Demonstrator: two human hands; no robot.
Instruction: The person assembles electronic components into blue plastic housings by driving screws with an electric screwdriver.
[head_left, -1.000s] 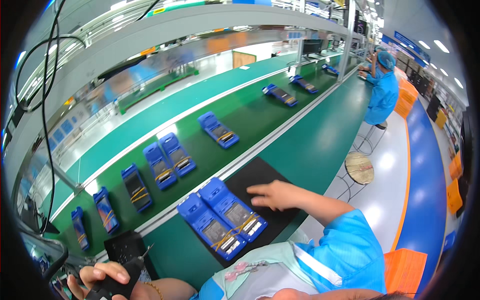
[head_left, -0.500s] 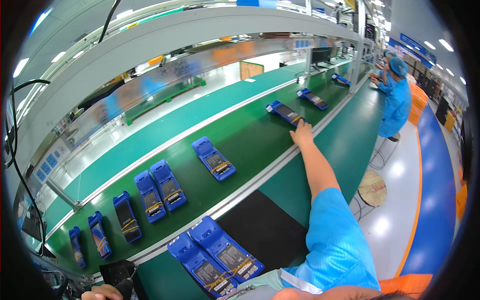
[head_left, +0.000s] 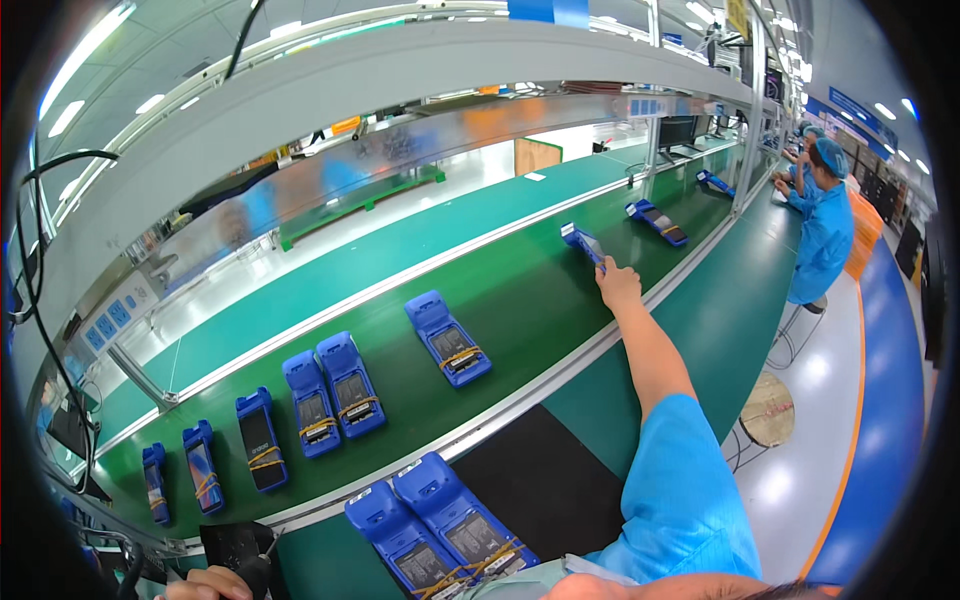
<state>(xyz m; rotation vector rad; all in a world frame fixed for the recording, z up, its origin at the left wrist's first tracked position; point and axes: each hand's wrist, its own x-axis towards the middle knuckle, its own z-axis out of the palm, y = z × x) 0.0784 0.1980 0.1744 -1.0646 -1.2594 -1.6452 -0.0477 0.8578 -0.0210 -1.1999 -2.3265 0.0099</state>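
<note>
My right hand reaches far out over the green conveyor belt and is closed on the near end of a blue handheld terminal. That terminal is tilted, with its edge towards me. At the lower left, my left hand is wrapped around a black screwdriver with a thin metal tip; part of this hand is cut off by the picture's edge. Two blue terminals lie back side up, side by side, close in front of me, with yellow rubber bands around their lower ends.
Several banded blue terminals lie along the belt, some back side up. A metal rail edges the belt. A black mat lies on the bench. A grey beam crosses above. Co-workers sit at the far right.
My right hand has tipped the terminal up on its edge and drawn it slightly along the belt. The view has shifted a little. My left hand still holds the screwdriver.
</note>
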